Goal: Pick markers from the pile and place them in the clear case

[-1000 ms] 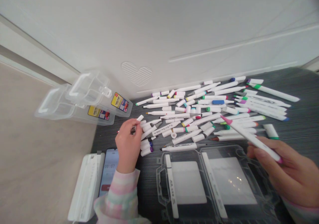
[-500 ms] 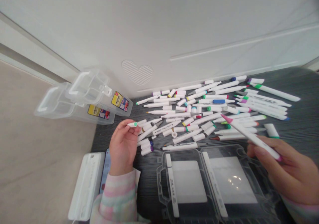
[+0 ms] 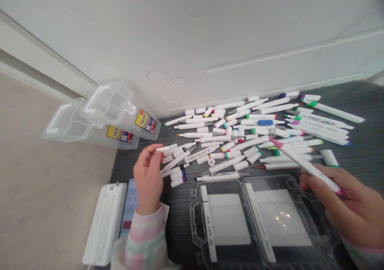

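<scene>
Between the fingertips of my left hand (image 3: 148,182) is a small white marker cap (image 3: 162,149), partly hidden by the thumb; its coloured end does not show. That hand is closed over the left edge of a spread of white markers and loose caps. My right hand (image 3: 345,202) grips a white marker (image 3: 306,164) with a bare pink tip pointing up and left. An open clear plastic case (image 3: 196,222) lies in front, one capped marker (image 3: 209,226) in its left half and another marker (image 3: 260,226) in its right half.
Two clear marker boxes (image 3: 114,98) with yellow labels stand at the back left. A white device (image 3: 103,222) and a phone (image 3: 130,206) lie near my left forearm. The pale wall (image 3: 255,30) bounds the dark table (image 3: 177,222) at the back.
My left hand has turned, so its back and thumb face me and the cap's green end is out of sight. My right hand still holds the pink marker in nearly the same place.
</scene>
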{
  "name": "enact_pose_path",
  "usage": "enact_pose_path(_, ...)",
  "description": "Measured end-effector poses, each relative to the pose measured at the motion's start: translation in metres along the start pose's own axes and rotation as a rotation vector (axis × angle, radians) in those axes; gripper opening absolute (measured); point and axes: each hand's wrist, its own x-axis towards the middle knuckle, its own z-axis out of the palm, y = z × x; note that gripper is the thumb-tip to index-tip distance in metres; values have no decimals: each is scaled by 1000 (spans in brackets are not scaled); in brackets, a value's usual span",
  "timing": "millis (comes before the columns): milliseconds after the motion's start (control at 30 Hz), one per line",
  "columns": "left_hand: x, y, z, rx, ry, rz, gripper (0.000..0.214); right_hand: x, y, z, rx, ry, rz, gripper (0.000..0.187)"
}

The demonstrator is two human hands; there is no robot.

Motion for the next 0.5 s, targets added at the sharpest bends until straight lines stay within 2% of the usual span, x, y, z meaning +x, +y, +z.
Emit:
enact_pose_path(100,-2,-2,0,412,34,185,22,4,-4,-2,-1,21,-17,26)
enact_pose_path(233,0,-6,0,716,21,356,25,3,-3,-2,11,25,-3,25)
enact_pose_path(367,4,-12,0,859,16,421,26,-2,2,-1,30,10,20,21)
enact_pose_path(500,5,-13,1,897,-22,408,26,-4,3,-1,53,9,21,20)
